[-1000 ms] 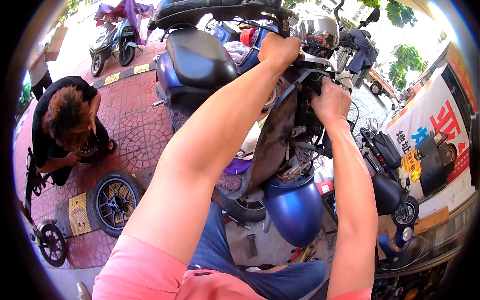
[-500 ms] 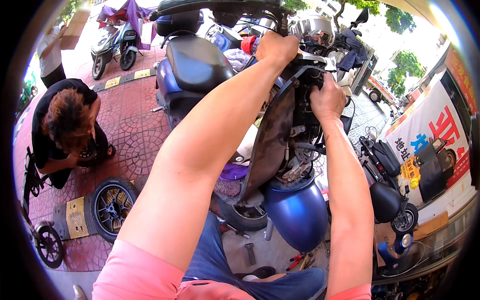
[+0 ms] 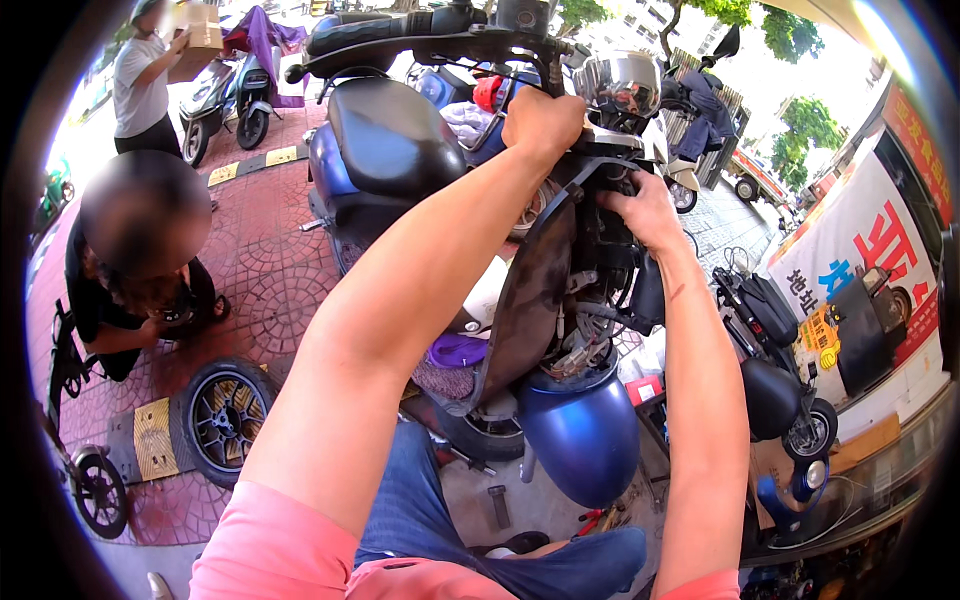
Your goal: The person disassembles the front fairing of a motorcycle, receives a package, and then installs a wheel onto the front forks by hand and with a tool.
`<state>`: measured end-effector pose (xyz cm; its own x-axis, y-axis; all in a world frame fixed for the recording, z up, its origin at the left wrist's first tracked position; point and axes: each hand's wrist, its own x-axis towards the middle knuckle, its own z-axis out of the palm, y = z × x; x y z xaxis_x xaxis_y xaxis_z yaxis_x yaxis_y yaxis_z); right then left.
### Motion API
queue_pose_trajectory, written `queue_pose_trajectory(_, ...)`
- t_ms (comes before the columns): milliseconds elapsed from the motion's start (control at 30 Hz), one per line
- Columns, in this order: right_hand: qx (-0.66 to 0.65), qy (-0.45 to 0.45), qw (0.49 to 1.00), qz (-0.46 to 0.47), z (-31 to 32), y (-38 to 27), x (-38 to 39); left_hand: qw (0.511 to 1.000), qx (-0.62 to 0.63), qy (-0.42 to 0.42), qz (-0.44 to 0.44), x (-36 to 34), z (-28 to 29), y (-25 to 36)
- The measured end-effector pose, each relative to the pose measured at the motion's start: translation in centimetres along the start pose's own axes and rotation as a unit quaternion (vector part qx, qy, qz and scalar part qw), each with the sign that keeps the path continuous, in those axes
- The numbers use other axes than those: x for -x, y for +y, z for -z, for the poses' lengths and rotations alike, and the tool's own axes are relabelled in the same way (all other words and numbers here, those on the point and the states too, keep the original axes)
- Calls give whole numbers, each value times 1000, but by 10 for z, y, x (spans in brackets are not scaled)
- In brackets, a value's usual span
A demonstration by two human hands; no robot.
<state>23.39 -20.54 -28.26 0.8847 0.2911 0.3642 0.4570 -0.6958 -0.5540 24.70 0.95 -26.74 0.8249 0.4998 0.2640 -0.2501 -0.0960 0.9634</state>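
Observation:
A partly stripped blue electric scooter stands in front of me, with its handlebar (image 3: 440,42) across the top of the view. My left hand (image 3: 543,122) is closed around the steering stem (image 3: 551,75) just below the bar. My right hand (image 3: 645,210) reaches into the open front of the scooter, its thumb on the dark inner parts and its other fingertips hidden. A brown-black leg shield (image 3: 532,285) hangs between my forearms. Bare wiring (image 3: 585,345) shows beside it, above the glossy blue front fender (image 3: 580,435).
At the left, a person in black (image 3: 135,270) crouches by a loose wheel (image 3: 228,415). Behind, someone carries a cardboard box (image 3: 196,38). Tools, including red-handled pliers (image 3: 590,520), lie on the floor near my legs. A folded black scooter (image 3: 770,385) stands at the right.
The handlebar has swung, bringing its left grip into view. The fender and leg shield have shifted slightly left. My right hand has moved a little left and down. The crouching person's head has lifted.

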Motion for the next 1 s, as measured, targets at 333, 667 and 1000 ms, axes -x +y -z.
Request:
queue_pose_trajectory(333, 88, 106, 990, 17, -1, -13, 27, 998, -32, 9, 44, 50, 7, 32)
queue_pose_trajectory(667, 136, 213, 967, 11, -8, -17, 13, 997, -67, 29, -15, 50, 4, 42)
queue_pose_trajectory(1000, -34, -8, 999, 27, 9, -8, -5, 998, -42, 49, -3, 38, -3, 34)
